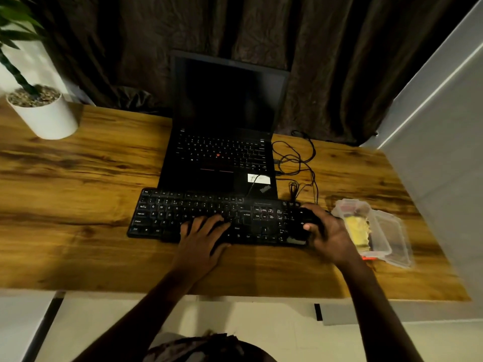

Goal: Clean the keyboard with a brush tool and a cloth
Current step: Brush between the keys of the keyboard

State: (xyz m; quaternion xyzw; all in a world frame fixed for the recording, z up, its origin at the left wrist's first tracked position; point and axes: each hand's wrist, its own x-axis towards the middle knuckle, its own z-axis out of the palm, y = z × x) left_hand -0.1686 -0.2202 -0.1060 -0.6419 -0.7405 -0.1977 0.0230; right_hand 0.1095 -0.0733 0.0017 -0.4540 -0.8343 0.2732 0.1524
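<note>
Two hands are in view: one left hand [202, 239] near the middle and one right hand [329, 233] to its right. There is one separate keyboard [183, 207] on the near half of the one wooden table [78, 178], and one laptop [224, 100] just beyond it, bearing one white sticker [258, 178] on its palm rest. One small dark thing [309, 219] sits in the right hand's grip, too blurred to name. At the far left stands one potted plant [47, 118]. On the right lies one clear plastic box [384, 239] with one yellow item [358, 228] inside. One tangle of thin black cable [298, 163] loops right of the laptop; whether it is a single cord cannot be told. One dark curtain [313, 48] hangs behind
</note>
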